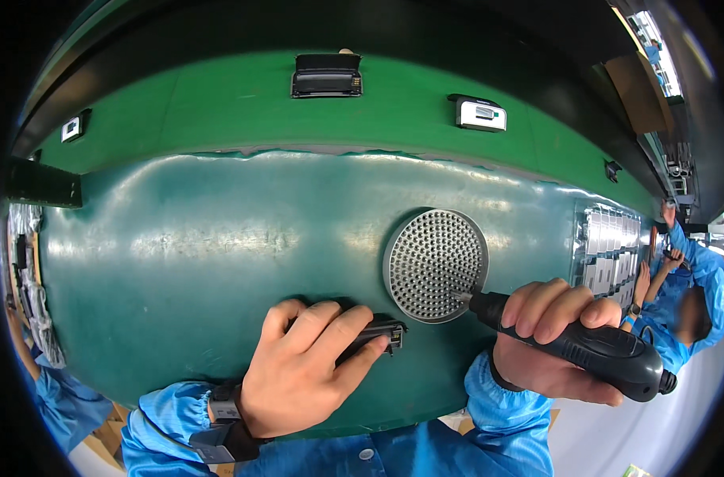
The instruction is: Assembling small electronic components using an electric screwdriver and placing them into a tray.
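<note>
My right hand is wrapped round a black electric screwdriver, held nearly level and pointing left. Its bit reaches over the lower right part of a round metal screw tray, whose face is full of small holes. Whether a screw sits on the bit is too small to tell. To the left of the tray, close to my body, my left hand grips a small black plastic housing against the green mat. Fingers cover most of that housing; its right end shows small gold-coloured parts.
Beyond the green mat runs a green conveyor belt. On it stand an opened black housing and white-and-black units. Silvery parts in a clear tray lie at the right. Co-workers in blue sit at both sides.
</note>
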`<state>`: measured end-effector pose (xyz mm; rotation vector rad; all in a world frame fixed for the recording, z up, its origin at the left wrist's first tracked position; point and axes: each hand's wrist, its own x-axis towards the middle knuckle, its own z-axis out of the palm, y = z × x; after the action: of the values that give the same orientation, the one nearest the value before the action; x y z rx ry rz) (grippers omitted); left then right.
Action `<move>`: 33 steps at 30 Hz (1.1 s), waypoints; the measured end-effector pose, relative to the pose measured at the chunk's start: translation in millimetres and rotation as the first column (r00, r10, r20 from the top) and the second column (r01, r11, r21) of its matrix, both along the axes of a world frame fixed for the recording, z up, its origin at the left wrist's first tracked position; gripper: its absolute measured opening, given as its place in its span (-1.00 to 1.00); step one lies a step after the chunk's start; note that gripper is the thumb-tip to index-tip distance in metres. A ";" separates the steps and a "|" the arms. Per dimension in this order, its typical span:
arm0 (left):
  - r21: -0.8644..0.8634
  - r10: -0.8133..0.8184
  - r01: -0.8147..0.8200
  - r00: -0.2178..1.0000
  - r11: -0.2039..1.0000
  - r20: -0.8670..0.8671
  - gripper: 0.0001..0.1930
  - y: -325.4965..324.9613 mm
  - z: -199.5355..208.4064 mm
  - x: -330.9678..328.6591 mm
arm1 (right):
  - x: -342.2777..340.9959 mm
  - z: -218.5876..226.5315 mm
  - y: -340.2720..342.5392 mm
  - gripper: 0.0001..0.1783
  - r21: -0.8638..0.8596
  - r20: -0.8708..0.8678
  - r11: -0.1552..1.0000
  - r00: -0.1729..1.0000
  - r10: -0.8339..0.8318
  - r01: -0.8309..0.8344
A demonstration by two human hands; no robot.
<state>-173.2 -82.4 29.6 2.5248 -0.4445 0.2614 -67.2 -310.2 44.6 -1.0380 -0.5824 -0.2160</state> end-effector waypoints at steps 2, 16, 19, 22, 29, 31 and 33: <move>0.030 -0.018 0.018 1.000 0.999 -0.005 -0.72 1.8 1.0 -0.9 | -0.2 1.2 0.5 -0.05 -0.003 0.002 1.000 1.000 0.002 -0.002; 0.068 -0.014 0.020 0.996 0.997 -0.084 -0.41 -2.4 7.9 0.4 | 5.8 2.7 12.0 -0.01 -0.063 0.026 0.993 0.995 0.098 -0.096; 0.064 -0.004 0.011 0.995 0.998 -0.099 -0.44 -2.8 8.3 1.5 | 0.9 0.0 6.1 0.00 0.021 0.055 0.996 0.995 0.083 -0.084; 0.024 0.007 -0.004 0.995 1.000 -0.097 -0.45 -3.6 8.3 0.3 | -17.3 17.8 3.3 -0.13 0.075 0.034 0.992 0.995 0.095 -0.097; -0.017 0.036 -0.038 0.995 0.999 -0.095 -0.44 -5.5 7.5 0.8 | -42.6 15.2 28.4 -0.31 0.023 0.051 0.987 0.986 0.156 -0.157; -0.023 0.048 -0.051 0.993 0.998 -0.104 -0.45 -5.0 7.4 0.2 | -42.6 11.5 29.1 -0.30 0.013 0.045 0.985 0.984 0.171 -0.172; -0.021 0.049 -0.051 0.992 0.998 -0.112 -0.45 -5.0 6.7 0.0 | -42.1 9.5 28.0 -0.27 0.013 0.003 0.980 0.980 0.199 -0.199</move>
<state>-173.2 -87.4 36.3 2.5141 -0.3323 0.1425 -109.3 -282.2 54.0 -0.9598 -0.6816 -0.0444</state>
